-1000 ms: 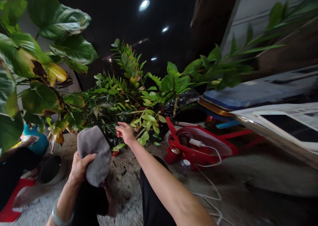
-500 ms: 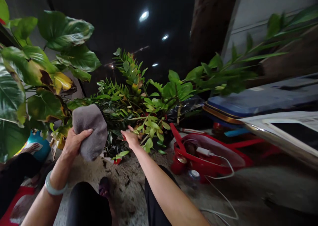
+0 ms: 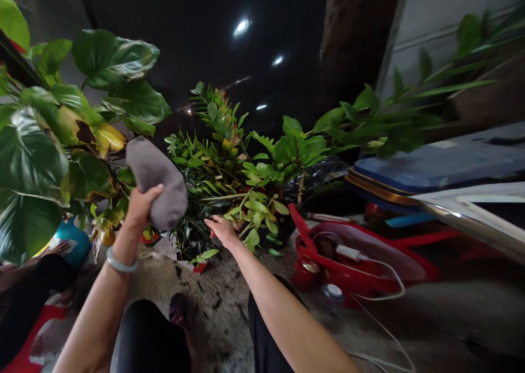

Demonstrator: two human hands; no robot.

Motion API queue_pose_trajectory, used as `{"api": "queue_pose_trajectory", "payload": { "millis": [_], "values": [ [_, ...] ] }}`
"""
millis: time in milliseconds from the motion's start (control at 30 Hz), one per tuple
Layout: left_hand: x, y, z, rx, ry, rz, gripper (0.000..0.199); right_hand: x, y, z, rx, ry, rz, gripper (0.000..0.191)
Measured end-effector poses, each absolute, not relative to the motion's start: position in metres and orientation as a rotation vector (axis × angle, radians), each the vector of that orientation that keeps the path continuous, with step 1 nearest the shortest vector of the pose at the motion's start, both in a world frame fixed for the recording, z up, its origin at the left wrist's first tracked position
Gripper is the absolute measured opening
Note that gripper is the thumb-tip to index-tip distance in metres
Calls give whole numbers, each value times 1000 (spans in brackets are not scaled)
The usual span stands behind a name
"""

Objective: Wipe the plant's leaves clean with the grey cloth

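My left hand [image 3: 141, 206] is raised and shut on a folded grey cloth [image 3: 158, 184], with a pale bangle [image 3: 121, 263] on the wrist. My right hand [image 3: 223, 231] is open with fingers apart. It is at the low leaves of a leafy potted plant [image 3: 229, 165], and I cannot tell whether it touches them. The plant's pot is mostly hidden by foliage. A large variegated plant [image 3: 49, 116] with some yellowing leaves spreads to the left of my left hand.
A seated person's dark-clad leg [image 3: 28, 302] rests on a red mat at far left. To the right are a red plastic appliance [image 3: 353, 258] with a white cable, a small bottle [image 3: 333, 292] and a blue flat case [image 3: 435, 168]. The concrete floor has soil crumbs.
My left hand has risen, carrying the grey cloth upward. My right hand has moved slightly down and right by the plant. The whole view has drifted a little.
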State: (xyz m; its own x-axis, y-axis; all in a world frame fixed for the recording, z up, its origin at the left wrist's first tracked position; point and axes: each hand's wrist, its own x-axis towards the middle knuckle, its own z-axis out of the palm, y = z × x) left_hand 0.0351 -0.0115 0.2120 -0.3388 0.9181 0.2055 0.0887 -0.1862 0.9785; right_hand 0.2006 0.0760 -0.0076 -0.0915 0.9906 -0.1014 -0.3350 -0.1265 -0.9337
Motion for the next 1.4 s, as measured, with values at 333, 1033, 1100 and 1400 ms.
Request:
{"api": "queue_pose_trajectory", "payload": {
  "millis": [333, 1033, 1100, 1400],
  "values": [
    [24, -88, 204, 1395, 1319, 1200, 52, 217, 58, -5, -975, -954, 1550, 37],
    [23, -11, 213, 1240, 1379, 1464, 48, 229, 52, 1, -1005, -1151, 1567, 37],
    [34, -9, 183, 1220, 1410, 1302, 39, 226, 52, 3, -990, -1103, 1581, 36],
    [22, -83, 179, 1251, 1431, 1011, 44, 232, 49, 3, -1026, -1040, 1661, 26]
  ]
}}
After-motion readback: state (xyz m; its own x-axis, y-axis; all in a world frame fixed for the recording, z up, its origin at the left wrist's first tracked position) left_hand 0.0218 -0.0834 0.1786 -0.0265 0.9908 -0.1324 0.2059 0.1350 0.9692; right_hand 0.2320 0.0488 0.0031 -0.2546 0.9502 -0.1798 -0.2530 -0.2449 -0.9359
